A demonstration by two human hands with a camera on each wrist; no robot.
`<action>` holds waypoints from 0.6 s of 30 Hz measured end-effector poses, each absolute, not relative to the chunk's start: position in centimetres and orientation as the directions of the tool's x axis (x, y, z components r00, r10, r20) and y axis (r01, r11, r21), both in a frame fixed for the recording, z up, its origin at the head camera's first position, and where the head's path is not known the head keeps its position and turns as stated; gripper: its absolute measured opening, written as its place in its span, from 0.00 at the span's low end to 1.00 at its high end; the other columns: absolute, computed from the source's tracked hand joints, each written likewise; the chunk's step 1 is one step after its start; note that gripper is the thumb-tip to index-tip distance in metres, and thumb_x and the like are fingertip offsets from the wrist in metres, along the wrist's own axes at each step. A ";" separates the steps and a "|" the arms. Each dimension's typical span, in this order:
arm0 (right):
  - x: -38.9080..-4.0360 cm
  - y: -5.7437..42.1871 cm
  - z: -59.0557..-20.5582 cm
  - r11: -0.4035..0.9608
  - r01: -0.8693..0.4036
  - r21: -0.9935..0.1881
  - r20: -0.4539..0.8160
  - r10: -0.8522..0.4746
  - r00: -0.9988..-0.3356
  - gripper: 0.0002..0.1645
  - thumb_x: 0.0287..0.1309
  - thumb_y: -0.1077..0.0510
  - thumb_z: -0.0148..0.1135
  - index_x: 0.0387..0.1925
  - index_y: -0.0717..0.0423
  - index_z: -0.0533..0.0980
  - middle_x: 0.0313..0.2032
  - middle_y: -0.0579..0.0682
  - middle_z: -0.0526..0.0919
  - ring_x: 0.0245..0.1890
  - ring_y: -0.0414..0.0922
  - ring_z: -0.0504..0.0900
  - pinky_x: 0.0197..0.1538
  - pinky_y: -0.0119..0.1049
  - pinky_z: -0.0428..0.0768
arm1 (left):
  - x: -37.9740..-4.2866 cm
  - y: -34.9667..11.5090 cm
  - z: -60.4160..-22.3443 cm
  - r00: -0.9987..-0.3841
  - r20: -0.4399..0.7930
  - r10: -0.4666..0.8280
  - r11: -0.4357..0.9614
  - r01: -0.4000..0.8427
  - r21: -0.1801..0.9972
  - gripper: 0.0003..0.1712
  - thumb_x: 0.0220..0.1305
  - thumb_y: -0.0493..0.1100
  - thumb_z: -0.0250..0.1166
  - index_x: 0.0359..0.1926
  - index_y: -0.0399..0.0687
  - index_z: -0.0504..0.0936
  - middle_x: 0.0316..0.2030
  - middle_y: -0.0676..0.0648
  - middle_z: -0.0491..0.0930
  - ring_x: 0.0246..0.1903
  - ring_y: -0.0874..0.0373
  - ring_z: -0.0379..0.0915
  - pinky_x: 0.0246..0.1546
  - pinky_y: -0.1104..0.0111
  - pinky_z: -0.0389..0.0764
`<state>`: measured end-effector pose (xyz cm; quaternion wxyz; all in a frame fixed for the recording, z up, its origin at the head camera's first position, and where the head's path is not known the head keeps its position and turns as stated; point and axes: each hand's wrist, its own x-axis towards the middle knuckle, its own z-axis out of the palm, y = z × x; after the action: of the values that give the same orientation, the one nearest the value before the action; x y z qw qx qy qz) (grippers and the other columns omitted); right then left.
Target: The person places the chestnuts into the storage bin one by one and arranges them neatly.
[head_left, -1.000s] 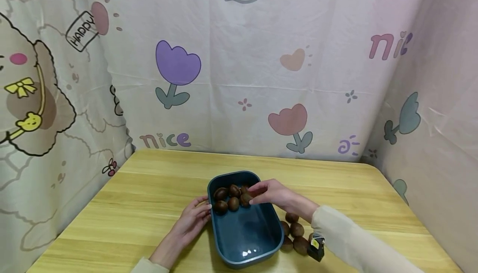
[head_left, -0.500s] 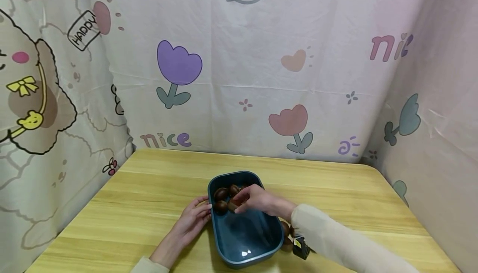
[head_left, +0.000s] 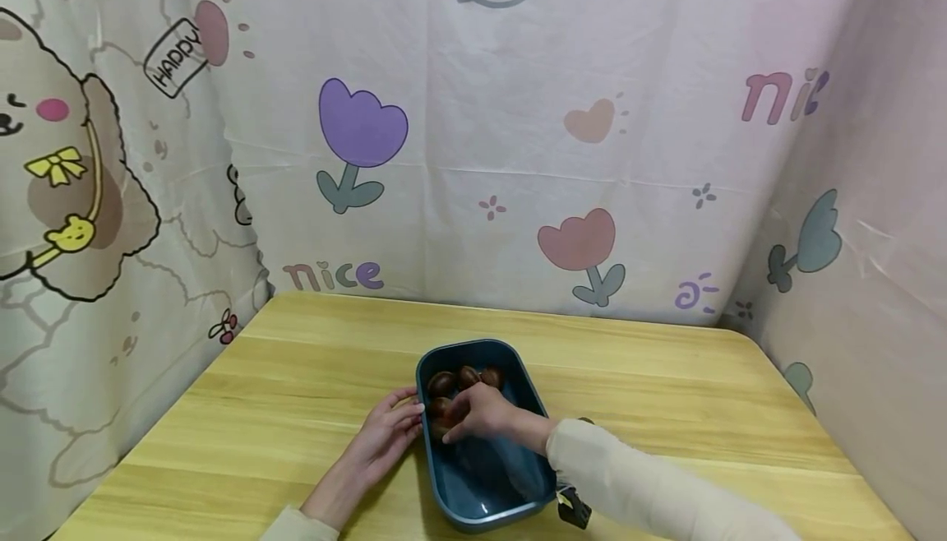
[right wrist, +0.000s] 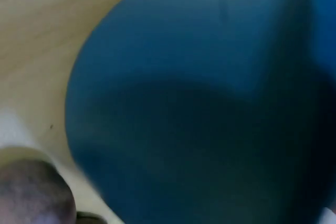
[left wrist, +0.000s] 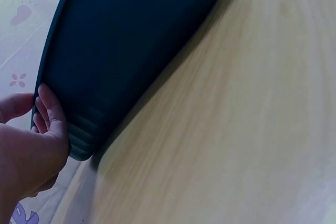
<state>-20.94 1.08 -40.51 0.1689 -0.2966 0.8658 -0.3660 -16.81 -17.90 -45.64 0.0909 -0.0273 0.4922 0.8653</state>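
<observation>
A dark blue rectangular box point(head_left: 484, 487) stands on the table, with several glossy brown chestnuts point(head_left: 441, 383) inside at its far end. My left hand point(head_left: 381, 438) grips its left side; in the left wrist view the thumb and fingers point(left wrist: 51, 109) pinch the rim. Inside the box, my right hand point(head_left: 484, 413) pinches a chestnut point(head_left: 438, 429) close to the left wall, just in front of another one. The hand covers part of that chestnut. The right wrist view is mostly filled by the box's outer wall point(right wrist: 173, 129), and its fingers are out of sight there.
A chestnut point(right wrist: 34, 192) lies on the table beside the box in the right wrist view; the right sleeve point(head_left: 629, 467) hides that area from the head camera. The wooden table point(head_left: 281, 360) reaches back to a printed cloth backdrop point(head_left: 473, 138).
My right hand has moved left and nearer across the box, from the right-hand chestnuts to the left wall. My left hand keeps its hold on the rim. The head view has shifted slightly.
</observation>
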 end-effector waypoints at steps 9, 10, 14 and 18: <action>-20.6 0.7 -41.0 0.586 -0.651 -0.482 0.034 -0.730 -0.683 0.07 0.47 0.60 0.74 0.27 0.58 0.83 0.16 0.37 0.74 0.18 0.30 0.70 0.25 0.24 0.67 | -16.8 -17.8 -45.6 -0.982 -0.133 0.131 -0.515 -0.182 0.838 0.13 0.67 0.27 0.51 0.50 0.38 0.66 0.39 0.48 0.75 0.34 0.61 0.73 0.41 0.70 0.74; -20.5 0.8 -40.9 0.585 -0.654 -0.480 0.039 -0.731 -0.682 0.07 0.47 0.60 0.75 0.27 0.57 0.83 0.16 0.37 0.74 0.18 0.30 0.70 0.25 0.24 0.67 | -16.8 -17.8 -45.6 -0.983 -0.132 0.130 -0.515 -0.181 0.838 0.12 0.66 0.27 0.51 0.50 0.39 0.66 0.39 0.48 0.75 0.34 0.61 0.73 0.41 0.70 0.74; -20.7 1.3 -40.4 0.552 -0.634 -0.542 0.043 -0.735 -0.677 0.08 0.47 0.61 0.74 0.30 0.60 0.83 0.21 0.41 0.79 0.21 0.31 0.72 0.27 0.24 0.71 | -16.8 -17.8 -45.7 -0.983 -0.133 0.130 -0.514 -0.181 0.838 0.12 0.67 0.27 0.50 0.49 0.40 0.67 0.40 0.48 0.76 0.36 0.61 0.73 0.41 0.70 0.74; -21.3 2.1 -39.5 0.505 -0.580 -0.639 0.054 -0.722 -0.689 0.13 0.50 0.63 0.71 0.38 0.64 0.82 0.31 0.50 0.84 0.29 0.35 0.78 0.32 0.27 0.76 | -16.8 -17.9 -45.6 -0.983 -0.128 0.131 -0.513 -0.178 0.840 0.11 0.67 0.27 0.50 0.49 0.39 0.67 0.41 0.48 0.76 0.37 0.60 0.74 0.41 0.69 0.74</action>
<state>-21.33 2.15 -39.49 0.1104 -0.3783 0.8605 -0.3228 -16.77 -17.85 -45.61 0.0888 -0.0240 0.4856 0.8693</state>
